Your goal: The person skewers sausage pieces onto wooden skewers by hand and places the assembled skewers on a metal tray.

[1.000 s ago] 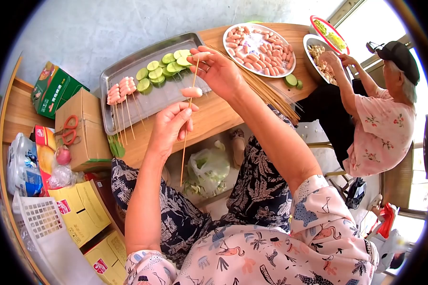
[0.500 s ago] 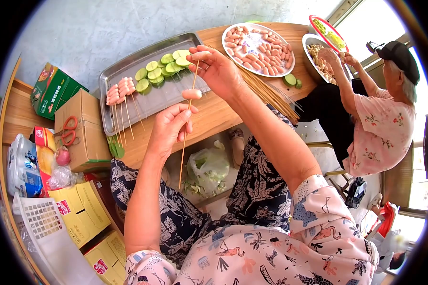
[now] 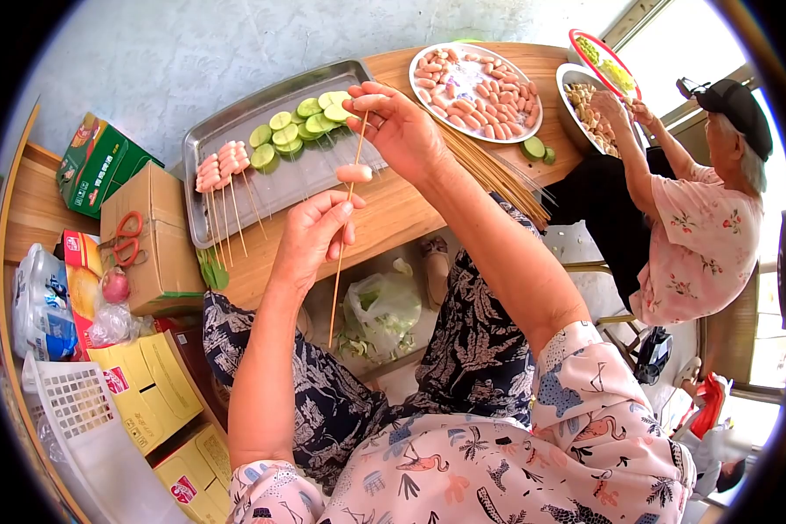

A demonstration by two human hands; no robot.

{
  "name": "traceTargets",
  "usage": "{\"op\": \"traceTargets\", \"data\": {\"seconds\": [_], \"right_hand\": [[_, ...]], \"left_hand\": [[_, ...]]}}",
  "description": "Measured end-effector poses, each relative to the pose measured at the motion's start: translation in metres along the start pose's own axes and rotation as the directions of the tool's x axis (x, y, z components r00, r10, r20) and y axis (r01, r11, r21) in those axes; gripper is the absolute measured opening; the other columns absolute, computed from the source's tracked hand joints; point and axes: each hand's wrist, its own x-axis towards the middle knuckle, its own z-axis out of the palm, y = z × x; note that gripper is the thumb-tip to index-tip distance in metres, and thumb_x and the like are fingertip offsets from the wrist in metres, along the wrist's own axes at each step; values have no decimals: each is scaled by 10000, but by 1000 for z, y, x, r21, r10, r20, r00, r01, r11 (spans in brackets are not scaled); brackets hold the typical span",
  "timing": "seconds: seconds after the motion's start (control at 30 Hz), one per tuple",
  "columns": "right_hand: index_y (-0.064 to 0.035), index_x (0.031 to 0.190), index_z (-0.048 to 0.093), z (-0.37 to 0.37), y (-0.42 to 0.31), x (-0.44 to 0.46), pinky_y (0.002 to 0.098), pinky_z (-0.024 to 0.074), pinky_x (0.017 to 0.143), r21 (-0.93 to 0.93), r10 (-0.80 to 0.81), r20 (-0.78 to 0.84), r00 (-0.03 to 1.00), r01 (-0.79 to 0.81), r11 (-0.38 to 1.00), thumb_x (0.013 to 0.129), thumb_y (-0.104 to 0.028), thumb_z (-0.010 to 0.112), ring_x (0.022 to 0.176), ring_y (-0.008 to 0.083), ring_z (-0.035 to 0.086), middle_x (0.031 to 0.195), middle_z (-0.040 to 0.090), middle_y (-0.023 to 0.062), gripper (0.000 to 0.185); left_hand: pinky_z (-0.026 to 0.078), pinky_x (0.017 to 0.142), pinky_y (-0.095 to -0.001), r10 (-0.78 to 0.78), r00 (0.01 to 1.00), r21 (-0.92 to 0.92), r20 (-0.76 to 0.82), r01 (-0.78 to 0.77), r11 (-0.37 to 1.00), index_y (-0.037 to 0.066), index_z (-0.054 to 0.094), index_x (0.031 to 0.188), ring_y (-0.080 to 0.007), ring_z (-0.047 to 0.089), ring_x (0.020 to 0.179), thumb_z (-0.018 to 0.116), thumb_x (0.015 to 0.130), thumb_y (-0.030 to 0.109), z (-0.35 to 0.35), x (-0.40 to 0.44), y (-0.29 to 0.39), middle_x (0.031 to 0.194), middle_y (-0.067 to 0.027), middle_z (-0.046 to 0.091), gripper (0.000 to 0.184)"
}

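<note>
A long wooden skewer (image 3: 339, 279) is gripped between the thumb and fingers of my left hand (image 3: 316, 229), slanting up over the table's front edge. One small pink sausage (image 3: 354, 174) is threaded on it just above that hand. At the skewer's upper tip, my right hand (image 3: 400, 131) is pinched closed around what looks like another small sausage, mostly covered by the fingers. Behind my hands, a metal tray (image 3: 227, 218) holds skewers of pink sausages (image 3: 222, 166) and skewered green slices (image 3: 299, 124). Loose sausages (image 3: 489, 105) lie on a white plate (image 3: 415, 63) to the right.
Bare skewers (image 3: 489, 170) lie bundled on the wooden table (image 3: 393, 66). A cardboard box (image 3: 153, 231) with red scissors (image 3: 127, 237) stands left. Another person (image 3: 703, 201) sits at right, hands over a bowl (image 3: 561, 80). A plastic bag (image 3: 380, 306) is below.
My hands and the skewer have barely moved. At the right, the other person's hands have shifted slightly over the bowl.
</note>
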Motion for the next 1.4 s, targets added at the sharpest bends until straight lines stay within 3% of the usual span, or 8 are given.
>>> {"op": "traceTargets", "data": {"seconds": [0.23, 0.5, 0.7, 0.8, 1.23, 1.4], "right_hand": [[77, 1208, 446, -3, 2, 1, 374, 476, 907, 22, -8, 26, 1000, 7, 1000, 885, -135, 488, 1047, 232, 580, 1184, 532, 138, 389], [88, 1331, 274, -5, 3, 2, 388, 444, 957, -1, -28, 42, 999, 29, 1000, 870, -111, 484, 1079, 254, 572, 1250, 512, 230, 544], [79, 1345, 227, -5, 5, 0, 383, 439, 962, 6, -12, 51, 999, 12, 1000, 861, -111, 497, 1082, 252, 570, 1227, 531, 221, 586], [53, 1327, 286, 0, 5, -1, 390, 421, 976, -60, -2, 16, 1000, 3, 998, 918, -128, 458, 1094, 261, 570, 1284, 513, 229, 478], [54, 1308, 312, 3, 13, -9, 384, 424, 971, -58, 61, 51, 997, -58, 997, 916, -148, 475, 1107, 236, 560, 1288, 527, 181, 471], [50, 1293, 345, 6, 16, -14, 378, 433, 954, -60, 98, 59, 993, -94, 994, 914, -153, 476, 1008, 233, 571, 1230, 551, 161, 449]], "left_hand": [[294, 417, -148, 22, 1000, -5, -7, -22, 1000, 25, 619, 1009, -15, 413, 490, 534, 951, 218, 0, 1, -2, 642, 17, 540, 218], [297, 422, -147, 22, 1000, -8, -10, -22, 1000, 28, 620, 1015, -15, 416, 495, 540, 949, 219, -1, 1, -3, 641, 17, 539, 218], [295, 425, -148, 20, 1000, -11, -12, -20, 1000, 30, 621, 1016, -15, 412, 496, 536, 951, 220, -1, 0, -3, 641, 18, 536, 218], [293, 426, -147, 24, 999, -3, -23, -24, 1000, 30, 621, 1015, -15, 410, 497, 535, 952, 223, -1, 0, -4, 642, 20, 535, 220], [293, 422, -147, 34, 998, -3, -54, -34, 999, 25, 620, 1018, -15, 410, 490, 524, 959, 215, -3, 2, -4, 643, 19, 536, 222], [295, 421, -146, 33, 997, 0, -71, -33, 999, 22, 618, 1026, -16, 412, 484, 522, 960, 207, -4, 3, -4, 644, 16, 538, 219]]}}
